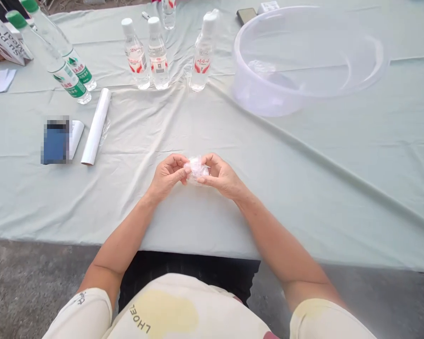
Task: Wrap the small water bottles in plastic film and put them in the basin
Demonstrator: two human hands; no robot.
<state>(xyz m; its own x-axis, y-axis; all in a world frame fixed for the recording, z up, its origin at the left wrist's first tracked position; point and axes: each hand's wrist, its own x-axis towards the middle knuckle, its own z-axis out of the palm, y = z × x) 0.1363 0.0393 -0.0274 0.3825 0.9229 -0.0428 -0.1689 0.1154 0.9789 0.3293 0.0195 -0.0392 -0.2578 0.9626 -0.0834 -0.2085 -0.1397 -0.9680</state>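
Note:
Both of my hands meet above the near middle of the pale green tablecloth. Between them is a small crumpled wad of clear plastic wrap. My left hand pinches its left side with curled fingers. My right hand cups and grips its right side. What is inside the wad, if anything, is hidden.
A white roll of wrap and a blurred blue card lie at the left. Three red-label water bottles stand at the back centre, two green-capped ones at the back left. A big clear plastic basin sits back right.

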